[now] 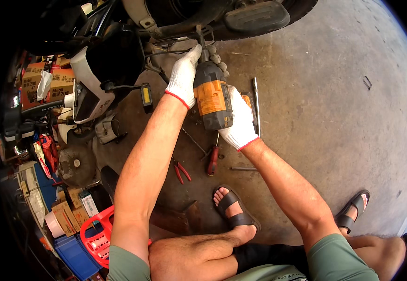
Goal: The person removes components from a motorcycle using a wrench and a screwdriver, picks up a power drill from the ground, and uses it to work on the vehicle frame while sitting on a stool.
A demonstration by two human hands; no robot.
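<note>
A black and orange cordless impact wrench [211,97] points away from me, its long socket extension [200,37] meeting the underside of a motorcycle [178,30]. In a white knit glove with a red cuff, my left hand [185,75] is closed around the wrench's nose, where dirty grey fingertips show on the far side. My right hand [240,119], gloved alike, is wrapped round the wrench at its right side; the grip itself is mostly hidden under the glove. Whether the socket sits on a bolt cannot be made out.
On the concrete floor [325,122] lie red-handled pliers [181,172], a red-handled screwdriver [213,161] and a long metal bar [256,103]. A rear tyre [301,7] stands at the top. Cardboard boxes [49,83], a blue bin [77,253] and a red plastic stool [101,236] crowd the left.
</note>
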